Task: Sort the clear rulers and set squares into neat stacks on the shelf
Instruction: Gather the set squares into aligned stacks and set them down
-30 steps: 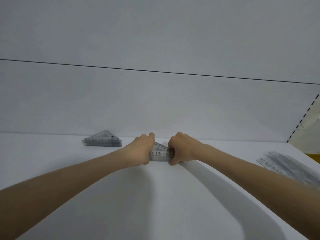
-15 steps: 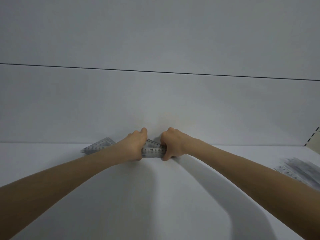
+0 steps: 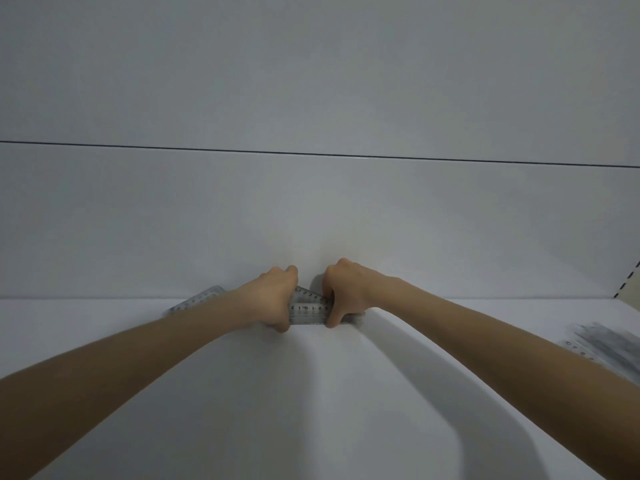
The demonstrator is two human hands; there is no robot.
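Both hands grip one stack of clear set squares (image 3: 308, 310) standing on the white shelf (image 3: 277, 393) close to the back wall. My left hand (image 3: 268, 296) closes on its left end, my right hand (image 3: 343, 292) on its right end, and only the scale-marked middle shows between them. A second stack of clear set squares (image 3: 199, 299) lies just left, partly hidden behind my left forearm. A blurred pile of clear rulers (image 3: 602, 348) lies at the right edge of the shelf.
The white back wall (image 3: 311, 220) rises right behind the hands, with a thin dark seam across it. A side panel with dark slots (image 3: 628, 282) closes the shelf at the far right.
Both hands have carried the held stack a little leftward and toward the back wall. The view has shifted left, so the left stack is now mostly behind my forearm.
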